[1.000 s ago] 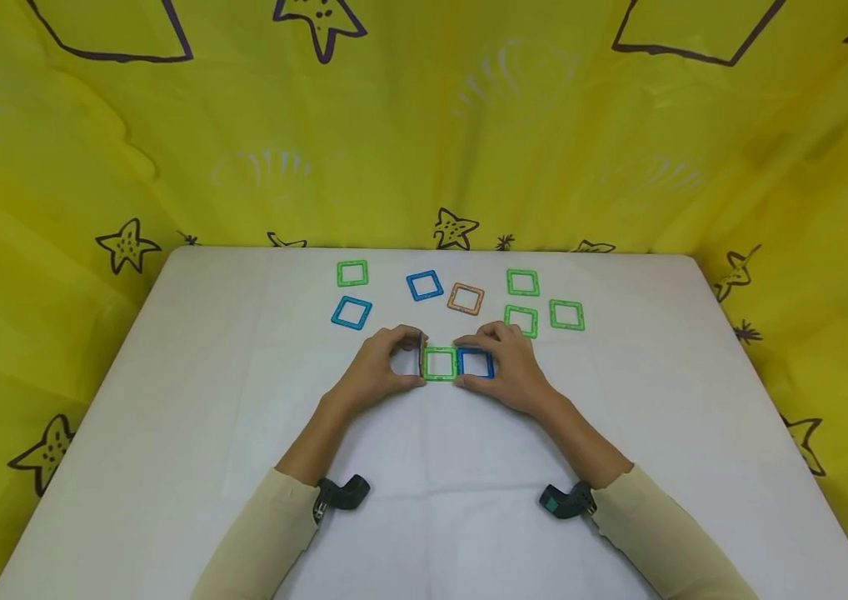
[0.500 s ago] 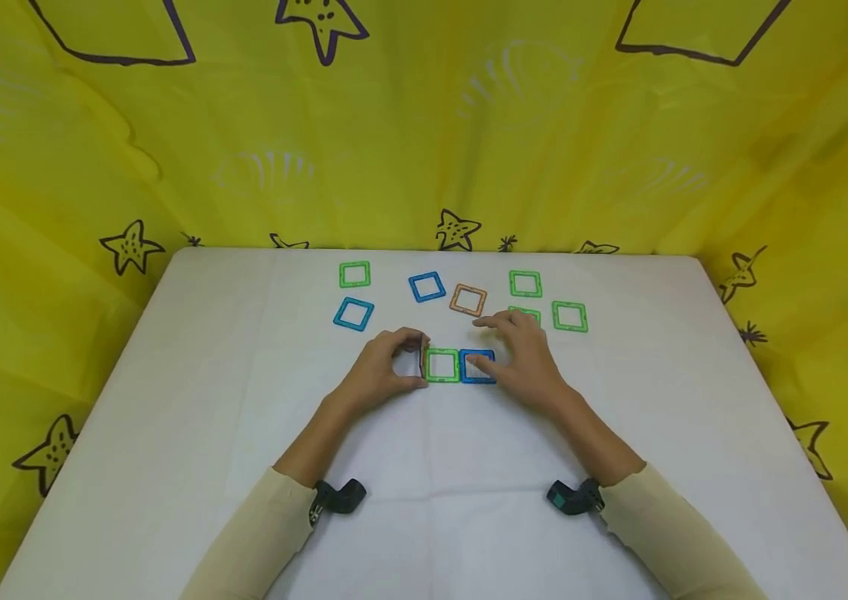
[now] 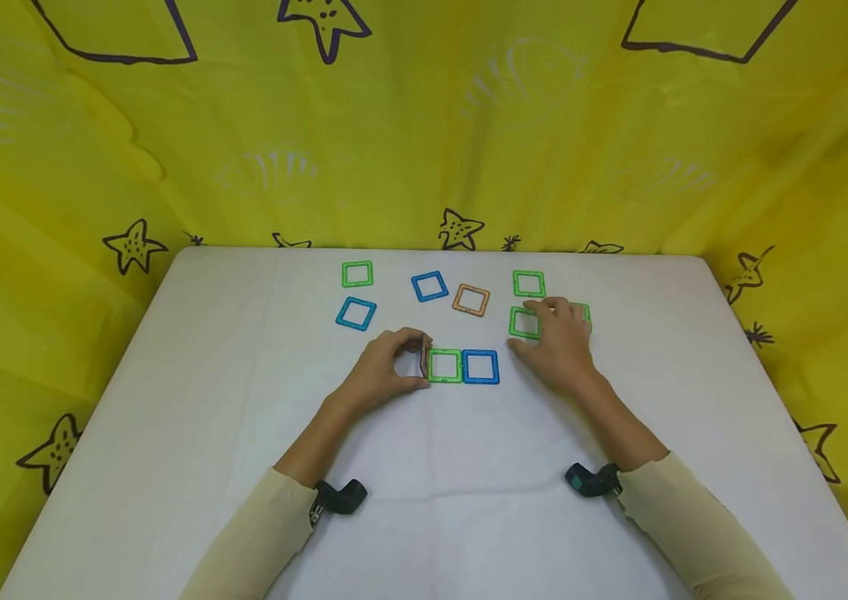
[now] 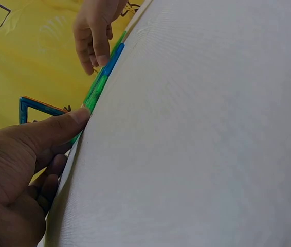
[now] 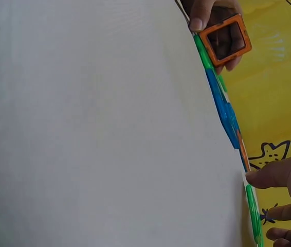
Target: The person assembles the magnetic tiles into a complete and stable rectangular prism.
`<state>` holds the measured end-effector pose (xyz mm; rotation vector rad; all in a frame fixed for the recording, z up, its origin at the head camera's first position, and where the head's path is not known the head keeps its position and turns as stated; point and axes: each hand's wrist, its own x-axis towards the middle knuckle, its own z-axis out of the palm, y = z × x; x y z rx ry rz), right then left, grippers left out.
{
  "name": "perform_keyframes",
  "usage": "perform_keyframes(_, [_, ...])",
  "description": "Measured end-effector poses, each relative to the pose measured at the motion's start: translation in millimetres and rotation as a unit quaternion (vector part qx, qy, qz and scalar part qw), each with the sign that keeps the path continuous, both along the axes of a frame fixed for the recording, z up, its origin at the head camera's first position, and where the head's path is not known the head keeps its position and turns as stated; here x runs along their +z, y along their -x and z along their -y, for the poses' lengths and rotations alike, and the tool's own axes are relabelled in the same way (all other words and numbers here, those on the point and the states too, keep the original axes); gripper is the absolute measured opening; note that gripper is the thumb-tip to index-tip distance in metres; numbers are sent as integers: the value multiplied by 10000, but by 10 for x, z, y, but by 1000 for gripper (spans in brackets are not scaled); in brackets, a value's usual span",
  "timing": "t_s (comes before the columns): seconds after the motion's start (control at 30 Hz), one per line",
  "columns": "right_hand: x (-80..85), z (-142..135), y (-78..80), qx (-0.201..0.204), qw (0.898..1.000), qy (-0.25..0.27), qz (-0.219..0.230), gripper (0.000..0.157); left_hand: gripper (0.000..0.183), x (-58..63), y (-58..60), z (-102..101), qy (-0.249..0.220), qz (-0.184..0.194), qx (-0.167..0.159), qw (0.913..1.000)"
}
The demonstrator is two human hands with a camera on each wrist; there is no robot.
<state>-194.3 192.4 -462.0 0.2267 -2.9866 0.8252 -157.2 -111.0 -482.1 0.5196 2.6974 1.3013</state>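
My left hand (image 3: 375, 371) pinches an upright orange square magnetic tile (image 5: 234, 56) between thumb and fingers. A blue tile edge (image 4: 22, 110) shows on its left-facing side. Its base is beside a flat green tile (image 3: 445, 352), whose right side meets a flat blue tile (image 3: 480, 353). Farther right, my right hand (image 3: 562, 346) has its thumb and fingers spread around a loose green tile (image 3: 513, 322); contact cannot be told. Behind those fingers, another green tile (image 3: 587, 312) is partly hidden.
Along the back of the white table (image 3: 244, 333) lie more flat square tiles: a green tile (image 3: 357, 263), a light blue tile (image 3: 356, 299), a blue tile (image 3: 430, 274), an orange tile (image 3: 471, 287) and a green tile (image 3: 529, 273). A yellow patterned curtain (image 3: 364, 125) hangs behind.
My right hand has let go of the flat blue tile and moved right to the loose green tiles. My left hand has kept its hold on the upright tile.
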Motion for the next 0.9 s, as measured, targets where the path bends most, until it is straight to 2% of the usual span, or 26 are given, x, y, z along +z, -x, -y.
perform_keyframes(0.2, [16, -54, 32, -167, 9997, -183, 72, 66, 65, -5, -6, 0, -17, 27, -4, 10000])
perform_keyframes(0.57, [20, -118, 57, -192, 9988, -424, 147, 61, 65, -31, -5, -9, -47, -58, 21, 10000])
perform_keyframes(0.9, [24, -146, 48, -224, 9993, -276, 121, 56, 65, -36, -27, -23, -99, -244, 102, 9996])
